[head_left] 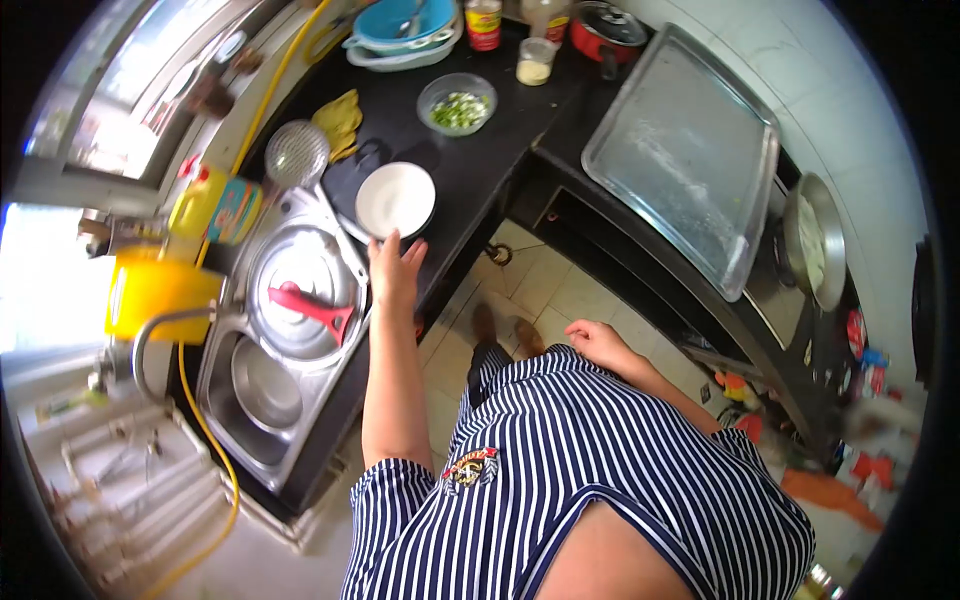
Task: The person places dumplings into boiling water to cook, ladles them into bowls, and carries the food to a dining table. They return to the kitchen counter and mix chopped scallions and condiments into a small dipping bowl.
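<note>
A white bowl sits on the black counter beside the sink. My left hand reaches to its near edge with fingers apart; whether the fingertips touch the rim I cannot tell. My right hand hangs by my waist, fingers loosely bent, with nothing visible in it. Left of the bowl, a metal skimmer lies with its handle toward the sink. A round metal lid or pan rests over the sink, with a red-handled tool on top.
Beyond the bowl are a yellow cloth and a clear bowl of chopped greens. A large metal tray covers the right counter, near a pan of pale food. The sink holds a metal bowl; a yellow container stands behind.
</note>
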### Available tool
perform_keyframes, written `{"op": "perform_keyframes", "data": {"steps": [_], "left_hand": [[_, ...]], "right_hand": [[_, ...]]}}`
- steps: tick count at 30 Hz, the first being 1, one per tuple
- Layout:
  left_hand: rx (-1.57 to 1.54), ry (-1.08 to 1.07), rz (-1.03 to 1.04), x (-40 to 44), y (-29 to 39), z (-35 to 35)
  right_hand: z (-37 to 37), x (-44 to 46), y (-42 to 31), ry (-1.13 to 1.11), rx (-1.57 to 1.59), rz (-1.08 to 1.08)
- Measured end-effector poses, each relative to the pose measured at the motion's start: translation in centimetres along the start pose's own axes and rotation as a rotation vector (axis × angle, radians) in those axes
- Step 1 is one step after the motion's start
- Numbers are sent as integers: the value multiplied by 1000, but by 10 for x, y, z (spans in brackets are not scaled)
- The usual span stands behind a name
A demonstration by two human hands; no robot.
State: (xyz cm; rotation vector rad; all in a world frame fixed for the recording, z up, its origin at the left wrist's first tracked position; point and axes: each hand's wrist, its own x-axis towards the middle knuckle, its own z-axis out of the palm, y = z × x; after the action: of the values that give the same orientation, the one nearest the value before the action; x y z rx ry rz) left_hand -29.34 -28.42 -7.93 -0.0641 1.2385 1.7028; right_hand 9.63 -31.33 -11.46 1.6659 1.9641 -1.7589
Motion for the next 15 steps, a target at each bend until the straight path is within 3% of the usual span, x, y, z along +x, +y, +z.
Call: {"op": "perform_keyframes", "data": {"steps": [2,4,5,6,9,11,15], "left_hand": [[205,-57,12,56,-12,-18],[170,-18,32,40,5,6],[243,-131,37,61,-1,-11],[247,-50,19,31,13,25],[243,-73,2,34,8,22],[250,-154,-69,16,20,35],[353,-281,-95,-28,27,86]], "right_hand": [[-9,-7,-46,58,-45,-13],[-9,5,-53,70,9,-104],[-7,17,-52,76,40,-169],[-20,10,-84,65,69,-158],[-39,16,-127,87,178,-269],[-41,34,-149,132,305,-365],[-54,59,-174,184,603,-336]]}}
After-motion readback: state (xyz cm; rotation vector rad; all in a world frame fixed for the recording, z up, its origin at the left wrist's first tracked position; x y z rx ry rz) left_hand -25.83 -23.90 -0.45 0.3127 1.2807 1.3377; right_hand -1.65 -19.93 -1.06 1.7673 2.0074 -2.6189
